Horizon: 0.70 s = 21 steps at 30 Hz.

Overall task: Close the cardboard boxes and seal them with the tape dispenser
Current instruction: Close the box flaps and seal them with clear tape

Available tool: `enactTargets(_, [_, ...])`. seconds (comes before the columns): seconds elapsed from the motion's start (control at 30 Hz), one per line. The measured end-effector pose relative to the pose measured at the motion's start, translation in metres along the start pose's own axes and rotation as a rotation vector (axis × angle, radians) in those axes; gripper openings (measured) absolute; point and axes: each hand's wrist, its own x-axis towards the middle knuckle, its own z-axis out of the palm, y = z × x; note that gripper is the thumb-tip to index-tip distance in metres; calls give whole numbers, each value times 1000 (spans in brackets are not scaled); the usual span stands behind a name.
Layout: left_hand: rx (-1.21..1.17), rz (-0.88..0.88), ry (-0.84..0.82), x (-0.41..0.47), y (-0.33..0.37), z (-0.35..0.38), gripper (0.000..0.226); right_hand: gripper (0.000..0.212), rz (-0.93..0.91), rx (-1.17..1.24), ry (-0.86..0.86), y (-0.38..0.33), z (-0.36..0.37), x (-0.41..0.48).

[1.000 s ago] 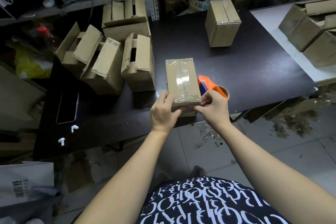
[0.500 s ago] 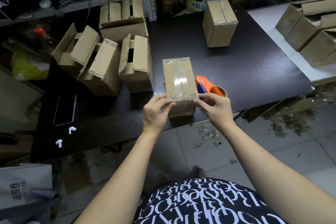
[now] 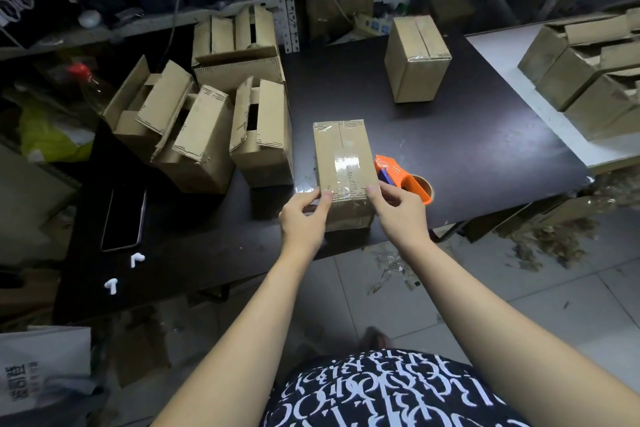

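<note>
While your left hand (image 3: pixel 303 218) and right hand (image 3: pixel 398 211) pinch the near top corners of the taped box (image 3: pixel 341 156) at the table's (image 3: pixel 467 149) front edge, thumbs on top, you are probably finishing this seal, so next shift it aside and draw in an open box (image 3: pixel 259 135) from the left edge.

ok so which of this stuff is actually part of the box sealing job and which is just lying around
Part of the job: taped box, gripped by the left hand and right hand; orange tape dispenser beside it; open-flapped boxes on the left; sealed box farther back.
Just lying about: phone; two white earbuds; red-capped bottle; white bag.
</note>
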Motion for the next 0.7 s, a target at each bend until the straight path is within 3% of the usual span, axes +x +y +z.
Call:
enactTargets(0.43, [9,169,16,64,54,10,39,28,-91,97,86,-45,14,48])
enactTargets(0.7, [84,169,42,131,94,64,42,25,14,265,41,-62,-7,147])
